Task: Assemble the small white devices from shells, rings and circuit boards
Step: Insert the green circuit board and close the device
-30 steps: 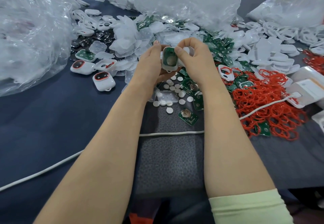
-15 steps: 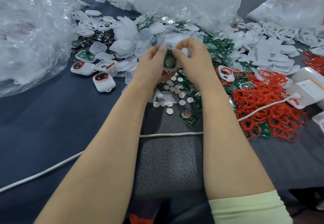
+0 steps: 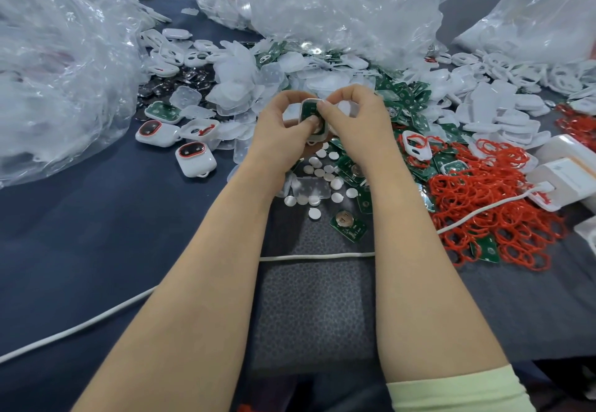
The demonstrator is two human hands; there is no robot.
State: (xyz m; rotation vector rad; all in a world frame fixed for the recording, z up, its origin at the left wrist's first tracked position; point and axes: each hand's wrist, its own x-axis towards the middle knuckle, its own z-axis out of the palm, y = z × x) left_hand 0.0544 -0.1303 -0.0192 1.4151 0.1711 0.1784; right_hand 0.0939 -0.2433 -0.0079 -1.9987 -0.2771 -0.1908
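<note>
Above the near coin cells, small white plastic shell (image 3: 312, 119) with green circuit board inside, left hand (image 3: 283, 127) and right hand (image 3: 353, 121) both pinching it

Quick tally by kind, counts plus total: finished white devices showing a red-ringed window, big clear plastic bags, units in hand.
Finished white devices with red-ringed dark windows: 2
Large clear plastic bags: 3
White shell with green circuit board, pinched by left hand and right hand: 1
Total: 6
</note>
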